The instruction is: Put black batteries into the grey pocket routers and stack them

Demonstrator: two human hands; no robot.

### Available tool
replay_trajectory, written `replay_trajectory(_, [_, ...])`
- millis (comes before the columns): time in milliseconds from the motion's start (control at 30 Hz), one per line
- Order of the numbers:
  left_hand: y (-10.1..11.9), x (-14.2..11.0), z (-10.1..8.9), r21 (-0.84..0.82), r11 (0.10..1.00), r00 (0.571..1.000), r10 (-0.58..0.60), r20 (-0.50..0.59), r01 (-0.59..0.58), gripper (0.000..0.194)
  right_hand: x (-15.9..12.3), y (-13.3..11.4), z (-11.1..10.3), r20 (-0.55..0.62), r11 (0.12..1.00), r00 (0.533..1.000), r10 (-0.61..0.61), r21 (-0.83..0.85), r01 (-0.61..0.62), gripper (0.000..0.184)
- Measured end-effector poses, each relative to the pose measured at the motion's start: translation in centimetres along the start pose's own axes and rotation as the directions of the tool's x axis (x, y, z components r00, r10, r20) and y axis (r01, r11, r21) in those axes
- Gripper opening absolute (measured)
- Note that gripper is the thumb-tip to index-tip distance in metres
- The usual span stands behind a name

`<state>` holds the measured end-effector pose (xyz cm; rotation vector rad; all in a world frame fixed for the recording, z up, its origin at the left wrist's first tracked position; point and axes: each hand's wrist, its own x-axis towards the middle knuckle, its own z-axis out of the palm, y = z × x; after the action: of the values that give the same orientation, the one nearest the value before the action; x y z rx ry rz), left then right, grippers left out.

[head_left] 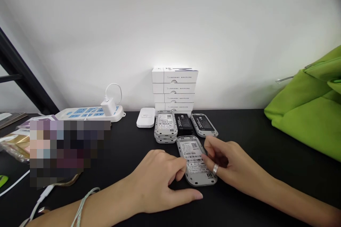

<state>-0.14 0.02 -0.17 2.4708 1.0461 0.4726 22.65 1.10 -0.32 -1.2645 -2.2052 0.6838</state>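
Observation:
A grey open-backed pocket device (194,156) with white barcode labels lies on the black table (253,138). My left hand (160,181) rests beside its left edge, fingers curled against it and thumb stretched along the table. My right hand (226,165), with a ring on one finger, has its fingertips curled onto the device's right edge. Behind it lie a small stack of similar open devices (165,126), a loose black battery (183,122) and another device with a battery in it (204,125).
A stack of white boxes (174,88) stands at the wall, with a white closed device (146,117) to its left. A power strip with a charger (92,111) lies at the left. A green bag (309,110) fills the right side. Packets and a cable lie at the far left.

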Motion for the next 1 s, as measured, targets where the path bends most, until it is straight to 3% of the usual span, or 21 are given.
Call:
replay_trajectory(133, [0.1,0.1,0.0,0.012,1.000,1.000,-0.006,0.010,0.006,0.040,1.5,0.0,-1.3,0.014,1.000,1.000,0.011,-0.005,-0.011,0.028])
replay_trajectory(233, [0.1,0.1,-0.1,0.000,1.000,1.000,-0.011,0.003,0.011,0.038,3.9,0.3,-3.0,-0.053,0.982,0.994,-0.099,-0.165,0.090,0.028])
replay_trajectory(300, [0.0,0.1,0.0,-0.010,1.000,1.000,-0.010,-0.005,0.010,0.037,5.8,0.5,-3.8,0.012,0.955,0.987,-0.158,-0.253,0.156,0.031])
replay_trajectory(400, [0.0,0.0,0.0,-0.013,1.000,1.000,-0.010,-0.019,0.010,0.033,8.0,0.9,-4.2,0.138,0.951,0.977,-0.164,-0.243,0.193,0.044])
replay_trajectory(500, [0.0,-0.2,0.1,-0.009,1.000,1.000,-0.016,-0.025,0.015,0.031,8.9,1.1,-3.9,0.145,0.960,0.977,-0.155,-0.210,0.183,0.046])
replay_trajectory(767, [-0.1,-0.2,0.2,-0.009,1.000,0.999,-0.024,-0.027,0.024,0.031,8.8,0.8,-3.5,0.056,0.979,0.987,-0.149,-0.131,0.155,0.063])
replay_trajectory(867, [0.0,-0.1,0.2,-0.006,1.000,0.999,-0.019,-0.030,0.019,0.031,7.2,0.6,-3.7,-0.008,0.987,0.988,-0.156,-0.049,0.155,0.063])
replay_trajectory(1000, [0.0,0.0,0.2,-0.005,1.000,1.000,-0.016,-0.026,0.016,0.031,4.1,0.2,-3.5,0.054,0.992,0.991,-0.121,0.026,0.120,0.066])
